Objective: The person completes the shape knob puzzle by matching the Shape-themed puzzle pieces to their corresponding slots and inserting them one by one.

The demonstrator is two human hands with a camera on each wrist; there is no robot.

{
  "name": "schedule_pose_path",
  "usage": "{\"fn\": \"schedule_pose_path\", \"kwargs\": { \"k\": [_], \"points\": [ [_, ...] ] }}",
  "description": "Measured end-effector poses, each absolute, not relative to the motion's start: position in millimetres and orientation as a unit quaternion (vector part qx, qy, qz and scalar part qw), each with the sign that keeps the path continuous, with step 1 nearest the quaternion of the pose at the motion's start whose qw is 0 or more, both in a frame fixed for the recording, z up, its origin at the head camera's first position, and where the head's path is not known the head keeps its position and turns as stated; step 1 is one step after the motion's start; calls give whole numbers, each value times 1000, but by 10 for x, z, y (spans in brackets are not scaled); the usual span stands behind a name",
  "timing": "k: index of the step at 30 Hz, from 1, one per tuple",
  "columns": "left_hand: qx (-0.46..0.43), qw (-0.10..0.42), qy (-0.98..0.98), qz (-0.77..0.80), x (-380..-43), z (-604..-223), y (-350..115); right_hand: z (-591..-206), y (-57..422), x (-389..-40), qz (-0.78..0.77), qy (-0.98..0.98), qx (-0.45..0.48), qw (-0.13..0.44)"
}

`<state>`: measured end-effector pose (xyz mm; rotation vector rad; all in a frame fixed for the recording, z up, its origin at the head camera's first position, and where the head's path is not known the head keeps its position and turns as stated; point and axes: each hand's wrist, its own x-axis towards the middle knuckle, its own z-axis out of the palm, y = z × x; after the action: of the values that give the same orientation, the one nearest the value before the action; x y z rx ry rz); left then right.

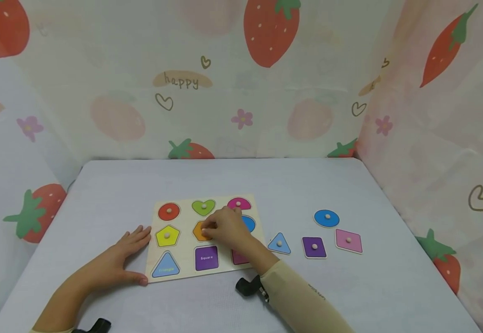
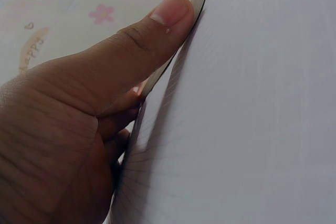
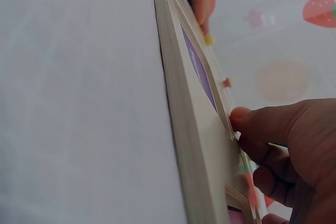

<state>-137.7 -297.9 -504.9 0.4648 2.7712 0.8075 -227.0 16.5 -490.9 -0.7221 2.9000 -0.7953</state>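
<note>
A pale wooden shape puzzle board [image 1: 186,259] lies on the white table. My right hand [image 1: 226,227] reaches over its middle, and the thumb and fingertips pinch at the orange hexagon piece [image 1: 198,230], covering its knob. The same hand partly hides the blue oval spot [image 1: 248,224] and a pink spot [image 1: 239,258]. My left hand [image 1: 120,256] rests at the board's left edge, fingers spread and thumb by the near corner; the left wrist view shows the thumb [image 2: 152,30] against that edge. Seated around are the red circle [image 1: 169,211], green heart [image 1: 203,207] and yellow pentagon [image 1: 168,236].
Right of the board lie several loose knobbed pieces: a light blue triangle [image 1: 279,243], a blue oval [image 1: 326,218], a purple square [image 1: 314,248] and a pink four-sided piece [image 1: 349,241]. On the board, printed spots show a triangle [image 1: 165,265] and a square [image 1: 206,257].
</note>
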Motion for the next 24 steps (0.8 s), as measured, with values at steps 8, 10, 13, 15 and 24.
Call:
{"fn": "schedule_pose_path", "kwargs": {
  "k": [8,10,13,15,24],
  "points": [
    [158,111,940,280,-1363,-5005,-2963,-4925,132,-2254,-246,945,-214,23],
    [157,112,940,281,-1361,-5000,-2958,-4906,136,-2250,-245,945,-214,29],
    [157,111,941,279,-1367,-4999,-2955,-4856,157,-2251,-248,943,-220,40],
    [159,111,941,277,-1374,-5002,-2953,-4811,178,-2252,-249,941,-225,51],
    [171,103,937,286,-1357,-5005,-2970,-4571,324,-2254,-284,927,-220,109]
  ]
}}
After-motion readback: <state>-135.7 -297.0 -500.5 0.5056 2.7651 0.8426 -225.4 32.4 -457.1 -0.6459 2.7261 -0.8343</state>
